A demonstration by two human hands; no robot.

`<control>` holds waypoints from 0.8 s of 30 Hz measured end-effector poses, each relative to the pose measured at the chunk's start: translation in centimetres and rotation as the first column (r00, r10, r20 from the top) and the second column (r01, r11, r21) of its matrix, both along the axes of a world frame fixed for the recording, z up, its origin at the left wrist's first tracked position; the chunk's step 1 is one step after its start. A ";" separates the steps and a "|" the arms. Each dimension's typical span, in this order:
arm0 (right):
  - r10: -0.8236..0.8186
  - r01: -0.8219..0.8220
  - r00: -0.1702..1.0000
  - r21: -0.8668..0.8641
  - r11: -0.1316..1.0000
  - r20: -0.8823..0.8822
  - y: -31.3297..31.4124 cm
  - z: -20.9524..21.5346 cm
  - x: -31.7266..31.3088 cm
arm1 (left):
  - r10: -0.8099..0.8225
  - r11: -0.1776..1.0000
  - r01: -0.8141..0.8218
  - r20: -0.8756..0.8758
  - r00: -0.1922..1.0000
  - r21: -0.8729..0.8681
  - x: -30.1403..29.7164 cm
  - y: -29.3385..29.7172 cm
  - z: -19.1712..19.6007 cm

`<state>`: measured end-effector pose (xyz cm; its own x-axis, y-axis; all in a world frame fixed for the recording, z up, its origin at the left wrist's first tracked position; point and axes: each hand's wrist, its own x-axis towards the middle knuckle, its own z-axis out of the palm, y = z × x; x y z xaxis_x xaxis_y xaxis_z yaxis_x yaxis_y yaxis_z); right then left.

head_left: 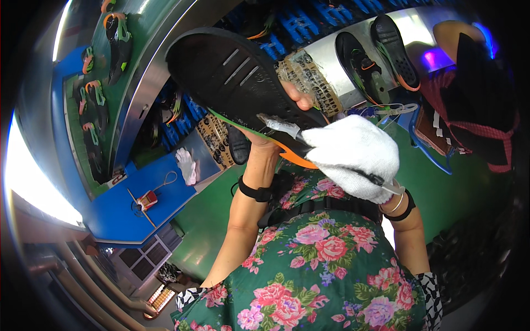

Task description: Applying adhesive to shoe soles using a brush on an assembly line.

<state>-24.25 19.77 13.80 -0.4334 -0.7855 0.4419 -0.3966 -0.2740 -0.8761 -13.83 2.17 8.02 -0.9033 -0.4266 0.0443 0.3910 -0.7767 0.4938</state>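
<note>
Centre frame: black ridged shoe sole (232,77) gripped by bare left hand (276,124) | white-gloved right hand (353,154) clenched on metal-tipped tool (287,129) | two black shoes (375,55) on upper-right desk (326,52)

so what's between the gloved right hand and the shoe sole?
In the head view, a metal-tipped tool spans from the right hand to the black shoe sole held by the left hand.

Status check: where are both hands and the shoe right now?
Left hand grips black shoe, sole up. Gloved right hand holds tool at its edge. Nothing in the way.
</note>
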 end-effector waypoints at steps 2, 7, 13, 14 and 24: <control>-0.003 0.001 0.998 -0.037 0.999 -0.058 0.1 -0.6 0.4 | -0.028 0.998 0.029 0.006 1.000 -0.049 0.0 -0.5 -0.1; 0.041 -0.043 0.998 -0.052 0.998 -0.042 0.1 -0.9 1.3 | -0.019 0.998 0.022 0.058 0.998 -0.053 0.1 -0.2 0.1; 0.049 -0.048 0.998 -0.016 0.999 0.050 0.4 -0.9 -0.1 | -0.007 0.983 0.019 0.065 0.998 -0.183 0.4 -0.8 0.0; 0.043 -0.044 0.999 -0.045 0.998 -0.018 0.2 -1.4 0.5 | 0.020 0.990 -0.006 0.099 0.995 -0.140 0.8 -0.8 -0.4; 0.047 -0.045 0.998 -0.025 0.999 0.053 0.5 -1.2 0.0 | -0.027 0.992 0.041 0.118 0.993 -0.122 0.2 -1.2 0.1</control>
